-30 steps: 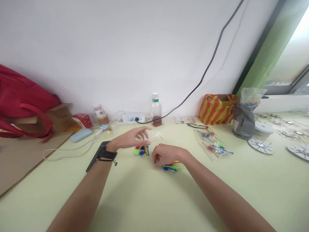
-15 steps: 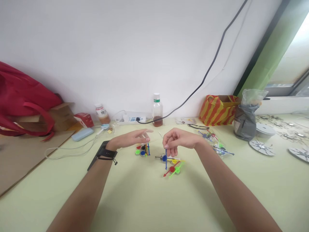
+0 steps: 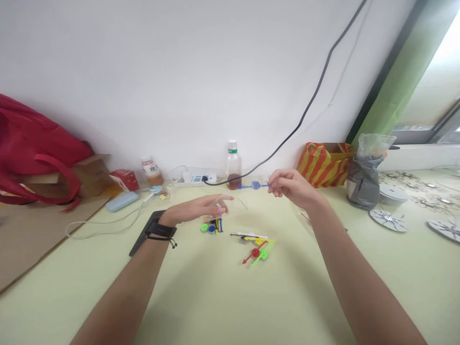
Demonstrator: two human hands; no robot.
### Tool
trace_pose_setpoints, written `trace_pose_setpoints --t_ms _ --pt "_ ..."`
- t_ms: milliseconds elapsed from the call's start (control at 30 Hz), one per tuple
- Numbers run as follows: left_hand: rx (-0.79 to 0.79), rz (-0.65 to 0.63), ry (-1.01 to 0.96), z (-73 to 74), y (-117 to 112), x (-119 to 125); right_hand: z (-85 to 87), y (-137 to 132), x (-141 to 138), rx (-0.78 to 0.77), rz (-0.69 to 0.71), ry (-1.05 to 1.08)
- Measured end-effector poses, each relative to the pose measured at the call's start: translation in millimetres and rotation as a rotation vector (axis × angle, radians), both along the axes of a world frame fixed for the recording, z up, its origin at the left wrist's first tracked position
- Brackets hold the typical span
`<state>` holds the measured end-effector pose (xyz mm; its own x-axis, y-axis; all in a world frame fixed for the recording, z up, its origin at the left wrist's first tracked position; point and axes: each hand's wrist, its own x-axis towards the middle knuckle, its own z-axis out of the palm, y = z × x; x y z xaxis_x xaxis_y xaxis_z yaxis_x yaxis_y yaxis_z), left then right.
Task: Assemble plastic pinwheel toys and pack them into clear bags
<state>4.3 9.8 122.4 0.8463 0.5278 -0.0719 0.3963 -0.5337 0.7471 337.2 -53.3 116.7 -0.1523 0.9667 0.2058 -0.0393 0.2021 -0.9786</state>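
Note:
My right hand (image 3: 289, 186) is raised above the table, pinching one end of a blue arrow spinner (image 3: 256, 185) with a round hub. The spinner lies level, its arrow pointing left. My left hand (image 3: 201, 207) hovers on the left with fingers stretched out and thumb apart. A faint, clear curved edge (image 3: 243, 203) shows beside its fingertips; whether the hand touches it I cannot tell. Below it sits a small group of spinner parts, among them a green disc (image 3: 204, 227) and a blue disc (image 3: 212, 229). Nearer me lie a red arrow spinner (image 3: 255, 253), a green arrow spinner (image 3: 263, 254) and a yellow arrow spinner (image 3: 259, 240).
A bottle (image 3: 233, 167) of brown liquid and a power strip (image 3: 201, 178) stand by the wall. To the right are a striped bag (image 3: 319, 165), a grey bag (image 3: 363, 184) and slotted discs (image 3: 389, 219). A phone (image 3: 145, 234) lies under my left wrist.
My right hand has lifted the blue arrow spinner off the pile and carried it up and to the right, turning it from upright to level. My left hand has barely shifted.

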Motion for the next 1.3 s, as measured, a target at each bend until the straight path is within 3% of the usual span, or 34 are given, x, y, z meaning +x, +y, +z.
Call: trace_pose_setpoints --t_ms 133,533,733,833,933,1133,1300 --pt "-0.170 -0.005 -0.005 -1.0 -1 5 0.3 0 -11 0.011 0.002 -0.130" --pt "-0.264 -0.023 0.001 -8.8 -9 23 1.3 -3 -30 0.047 0.046 -0.536" --pt "-0.273 -0.011 0.041 -13.6 -8 24 -10.8 5 -23 -0.028 0.000 -0.748" --pt "-0.259 -0.014 0.050 -11.0 -6 20 -25.8 12 -24 -0.102 0.157 -0.912" --pt "-0.238 0.012 0.037 -7.7 -3 13 -41.8 16 -37 -0.065 0.333 -1.008" --pt "-0.195 0.028 -0.023 -5.4 6 4 -60.2 15 -74 -0.004 0.463 -0.987" --pt "-0.189 0.017 -0.013 -3.2 5 4 -59.4 18 -68 -0.022 0.484 -0.869"
